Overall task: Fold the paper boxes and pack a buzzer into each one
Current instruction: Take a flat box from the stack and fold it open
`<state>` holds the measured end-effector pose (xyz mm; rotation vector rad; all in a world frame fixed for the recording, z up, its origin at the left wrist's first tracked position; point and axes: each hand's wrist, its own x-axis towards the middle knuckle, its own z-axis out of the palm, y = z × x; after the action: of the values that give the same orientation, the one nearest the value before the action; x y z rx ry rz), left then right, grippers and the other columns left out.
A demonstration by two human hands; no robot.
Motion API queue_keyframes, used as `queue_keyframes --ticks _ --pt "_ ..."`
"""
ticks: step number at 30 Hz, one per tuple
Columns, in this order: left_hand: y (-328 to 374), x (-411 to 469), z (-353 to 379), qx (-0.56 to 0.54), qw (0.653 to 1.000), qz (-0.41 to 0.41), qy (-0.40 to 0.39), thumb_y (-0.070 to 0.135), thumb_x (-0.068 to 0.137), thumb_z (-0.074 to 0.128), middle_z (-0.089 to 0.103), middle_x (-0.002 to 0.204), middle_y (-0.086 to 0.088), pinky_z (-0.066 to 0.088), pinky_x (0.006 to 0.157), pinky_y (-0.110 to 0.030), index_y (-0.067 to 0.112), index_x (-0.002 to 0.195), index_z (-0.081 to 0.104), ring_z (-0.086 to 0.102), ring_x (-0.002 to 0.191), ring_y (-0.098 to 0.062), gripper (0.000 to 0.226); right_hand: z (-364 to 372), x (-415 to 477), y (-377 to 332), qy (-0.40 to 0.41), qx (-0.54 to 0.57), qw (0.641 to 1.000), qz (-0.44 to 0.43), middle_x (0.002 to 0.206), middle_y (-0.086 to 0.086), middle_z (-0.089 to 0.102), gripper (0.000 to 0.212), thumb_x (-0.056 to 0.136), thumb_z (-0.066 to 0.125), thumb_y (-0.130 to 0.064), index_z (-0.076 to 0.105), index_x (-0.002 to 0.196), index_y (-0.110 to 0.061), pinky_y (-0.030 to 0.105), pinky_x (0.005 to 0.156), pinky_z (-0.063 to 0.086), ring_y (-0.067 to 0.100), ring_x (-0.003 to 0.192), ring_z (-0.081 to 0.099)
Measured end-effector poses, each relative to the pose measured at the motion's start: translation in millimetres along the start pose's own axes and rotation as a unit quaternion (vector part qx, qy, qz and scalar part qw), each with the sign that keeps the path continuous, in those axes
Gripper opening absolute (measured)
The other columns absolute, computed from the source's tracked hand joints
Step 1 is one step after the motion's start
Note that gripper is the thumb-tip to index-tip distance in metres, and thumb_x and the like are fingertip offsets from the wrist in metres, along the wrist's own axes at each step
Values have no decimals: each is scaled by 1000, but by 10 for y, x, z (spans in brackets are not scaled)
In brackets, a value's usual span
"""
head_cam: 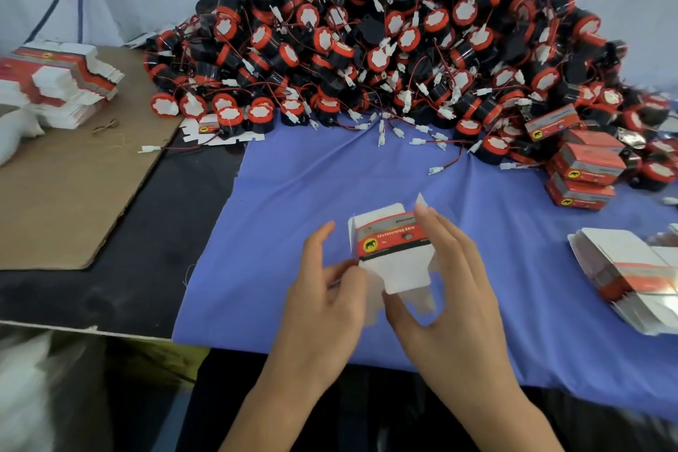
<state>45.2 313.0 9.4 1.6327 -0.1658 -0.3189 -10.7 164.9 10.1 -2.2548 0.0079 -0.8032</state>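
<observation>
Centrally, item one: box, half-formed, red band with elephant mark facing up, white flaps loose at both ends. It is held just above the cloth, a little toward 6 o'clock of frame centre.

Left hand pinches a flap at the box's 8 o'clock corner, likely to fold it in. Right hand clasps the 3 o'clock side, fingers laid along the wall and thumb pressed on the lower flap, probably to keep the tube square while the flap turns.

Item two: buzzers, a large heap at 12 o'clock, wires trailing onto the cloth, within reach for packing.

Item three: flat blanks at 9 o'clock on cardboard; further blanks at 3 o'clock, cut off by the frame edge.

Item four: closed boxes stacked at 2 o'clock, apparently finished.

Not determinable: whether the held box's far end is closed, and its interior. Left fingertips are blurred; band text is illegible; a pale blur at 7 o'clock is unidentified.
</observation>
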Motion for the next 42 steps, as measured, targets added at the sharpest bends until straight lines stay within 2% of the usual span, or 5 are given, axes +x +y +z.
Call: queue_keyframes --ticks 14,18,22,35,42 --pt "247 46 -374 -99 991 -44 -83 84 71 52 74 113 -3 64 75 -37 48 122 70 77 93 -25 65 -266 119 49 -121 181 976 26 141 -2 58 62 81 83 -23 59 137 -33 29 103 49 24 130 58" --pt "241 40 -349 15 995 61 -77 111 53 33 55 118 40 52 89 -17 76 120 52 62 109 5 77 -272 146 2 -105 282 951 68 120 -13 65 51 80 82 -23 63 126 -33 37 109 44 11 119 60" --pt "217 91 -335 48 982 165 -84 104 66 37 46 147 33 39 116 -48 58 136 48 47 136 0 85 -301 168 -8 -122 365 918 102 108 -16 63 51 81 80 -22 62 128 -24 19 88 48 5 101 59" --pt "299 -148 17 -89 974 199 -59 24 112 36 63 125 17 56 72 -10 34 126 61 64 114 -3 30 -91 82 -268 -59 434 881 178 115 -4 69 41 88 63 -31 64 129 -25 22 82 51 12 101 62" --pt "325 -174 14 -120 979 155 -61 41 106 50 65 122 16 59 70 -15 37 132 57 67 109 -5 27 -98 113 -344 -47 444 869 211 110 3 70 46 81 68 -31 65 126 -22 25 78 53 16 97 63"
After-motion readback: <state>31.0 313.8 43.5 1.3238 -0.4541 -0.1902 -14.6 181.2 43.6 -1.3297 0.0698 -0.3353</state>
